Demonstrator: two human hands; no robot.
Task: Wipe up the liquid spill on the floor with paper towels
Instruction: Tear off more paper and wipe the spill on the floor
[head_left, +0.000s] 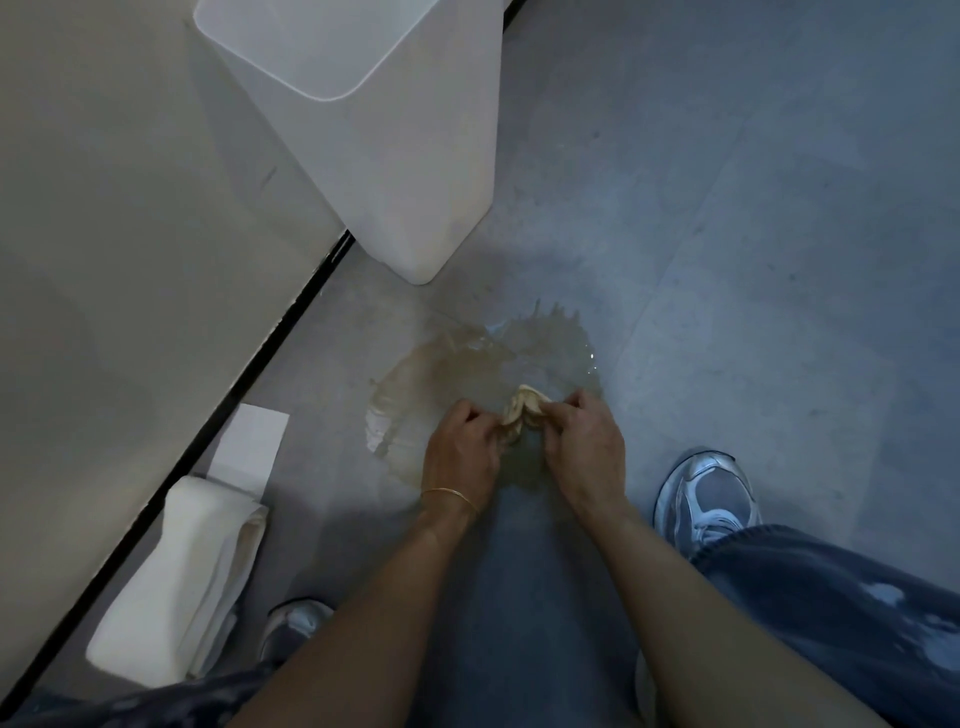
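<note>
legs/feet: person crouches over the grey tiled floor (753, 234); faded blue jeans (831, 597) at bottom; grey-blue sneaker (706, 499) planted just rt of the spill, a 2nd shoe barely seen lower left; prob. straddling so both arms reach the wet patch w/o kneeling in it

spare supply: folded stack of white paper towels (176, 587) on the floor by the wall base, w/ one loose white sheet (249, 447) just beyond it; near the left arm, apart from the liquid; likely parked there to stay dry yet w/in reach

left hand (460, 452): thin gold bangle (449, 496) at wrist; fingers curled and pinched on the left side of the wad

right hand (579, 441): fingers likewise closed on the wad's rt side; both hands gather it from opposite sides, seemingly bunching it to press down or lift

crumpled, soaked tan paper towel wad (519, 413): between the two hands, at the near-middle of the puddle; stained beige, limp, looks saturated; cannot tell if it touches the floor

yellowish-brown liquid spill (467, 374): broad irregular pool, glossy at its far rt edge, splash fingers pointing away; mostly unwiped, so task seems early; one wad looks too small for it

tall white plastic bin (389, 156): stands just beyond the spill, beside the beige wall panel (130, 208); handy for dumping used towels
</note>
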